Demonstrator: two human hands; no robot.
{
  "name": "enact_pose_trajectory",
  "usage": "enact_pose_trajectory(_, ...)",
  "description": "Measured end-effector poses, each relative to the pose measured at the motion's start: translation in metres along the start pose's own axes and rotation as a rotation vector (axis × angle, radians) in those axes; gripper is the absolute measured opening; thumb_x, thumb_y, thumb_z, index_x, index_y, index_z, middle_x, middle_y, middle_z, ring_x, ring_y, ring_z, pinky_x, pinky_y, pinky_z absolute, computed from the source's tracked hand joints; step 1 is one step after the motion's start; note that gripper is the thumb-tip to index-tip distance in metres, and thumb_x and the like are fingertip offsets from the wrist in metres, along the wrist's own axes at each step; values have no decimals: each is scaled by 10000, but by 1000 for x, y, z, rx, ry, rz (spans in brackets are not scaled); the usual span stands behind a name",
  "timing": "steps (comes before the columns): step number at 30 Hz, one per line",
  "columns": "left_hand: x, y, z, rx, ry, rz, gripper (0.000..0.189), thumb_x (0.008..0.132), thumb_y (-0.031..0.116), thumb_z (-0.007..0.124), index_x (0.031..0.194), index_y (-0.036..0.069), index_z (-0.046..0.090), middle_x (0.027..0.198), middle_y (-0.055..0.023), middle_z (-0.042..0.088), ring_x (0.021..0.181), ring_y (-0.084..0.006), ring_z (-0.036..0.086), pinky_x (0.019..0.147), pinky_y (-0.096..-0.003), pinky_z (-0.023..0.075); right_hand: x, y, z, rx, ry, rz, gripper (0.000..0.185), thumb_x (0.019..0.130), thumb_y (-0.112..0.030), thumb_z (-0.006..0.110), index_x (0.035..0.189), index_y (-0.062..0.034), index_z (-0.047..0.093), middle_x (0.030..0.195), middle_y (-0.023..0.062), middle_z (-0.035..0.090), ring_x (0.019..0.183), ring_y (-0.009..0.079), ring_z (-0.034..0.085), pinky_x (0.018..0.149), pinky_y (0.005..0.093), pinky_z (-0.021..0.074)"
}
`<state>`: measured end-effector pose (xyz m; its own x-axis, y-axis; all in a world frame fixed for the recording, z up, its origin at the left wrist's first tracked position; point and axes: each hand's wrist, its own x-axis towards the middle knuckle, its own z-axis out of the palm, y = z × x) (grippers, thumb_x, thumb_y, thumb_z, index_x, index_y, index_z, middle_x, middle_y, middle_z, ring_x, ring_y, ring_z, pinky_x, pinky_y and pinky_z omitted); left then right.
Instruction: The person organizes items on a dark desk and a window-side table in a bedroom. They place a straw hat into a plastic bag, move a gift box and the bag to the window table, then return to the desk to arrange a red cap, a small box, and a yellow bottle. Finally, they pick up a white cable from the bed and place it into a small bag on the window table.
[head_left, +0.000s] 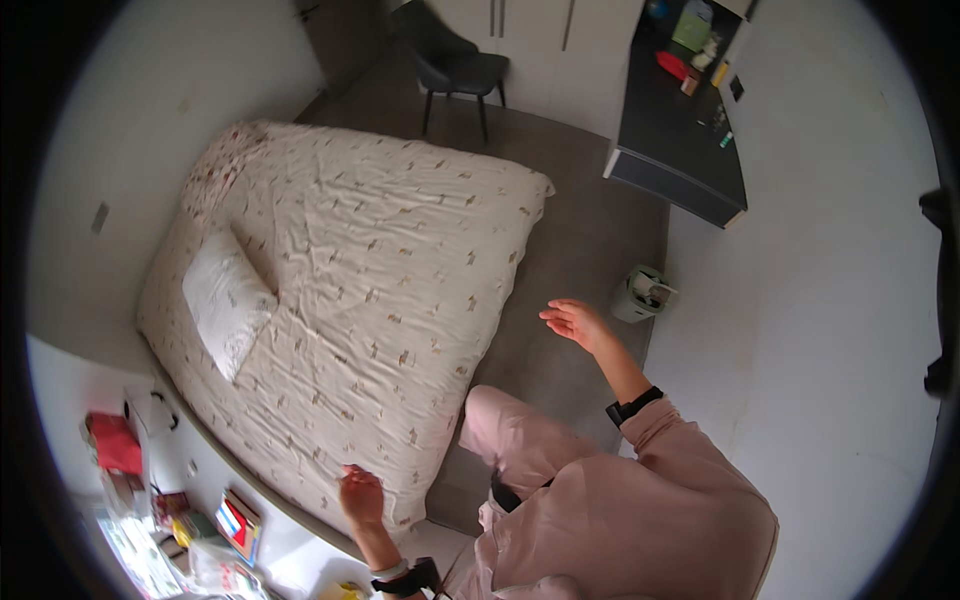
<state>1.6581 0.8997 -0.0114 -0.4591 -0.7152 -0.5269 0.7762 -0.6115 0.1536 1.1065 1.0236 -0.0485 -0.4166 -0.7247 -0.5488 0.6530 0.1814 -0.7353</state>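
Note:
My left hand is raised at the near edge of the bed, over the patterned cover, with its fingers foreshortened and loosely bent and nothing seen in it. Whether it touches the cover I cannot tell. My right hand reaches out over the grey floor between the bed and the right wall, fingers stretched and empty. Before me lies a bed with a cream duvet printed with small brown figures, creased all over. A white pillow rests on it toward the left wall.
A green waste bin stands against the right wall. Beyond it is a dark desk with several items on top. A dark chair stands before white wardrobe doors. Books and bags crowd the windowsill at lower left.

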Motion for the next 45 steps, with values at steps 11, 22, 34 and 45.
enact_pose_trajectory(11,266,-219,179,191,90,-481,194,854,10,509,961,109,637,848,23,625,733,-109,559,719,-265,474,78,-121,-241,504,438,-138,249,882,-163,633,1086,-34,572,1108,176,637,948,250,641,808,307,547)
enact_pose_trajectory(22,618,-489,547,462,-265,-628,231,883,-5,492,1041,76,640,986,-39,647,810,-131,593,743,-268,498,201,-365,-479,579,843,-469,425,883,-107,614,1277,-45,467,1178,130,604,977,219,629,836,318,528)
enact_pose_trajectory(34,884,-770,830,818,-353,-898,191,899,10,516,979,119,652,919,-12,637,742,-122,568,697,-258,482,387,-549,-580,258,1348,-514,758,856,-107,649,1482,-135,222,1422,215,354,1036,277,604,819,395,531)
enact_pose_trajectory(45,1112,-999,1004,1044,-320,-1193,189,889,7,516,998,119,623,941,-7,615,745,-114,563,689,-255,467,474,-666,-746,-687,2108,153,596,862,-111,621,1404,-203,391,1430,226,362,1195,393,494,952,453,446)
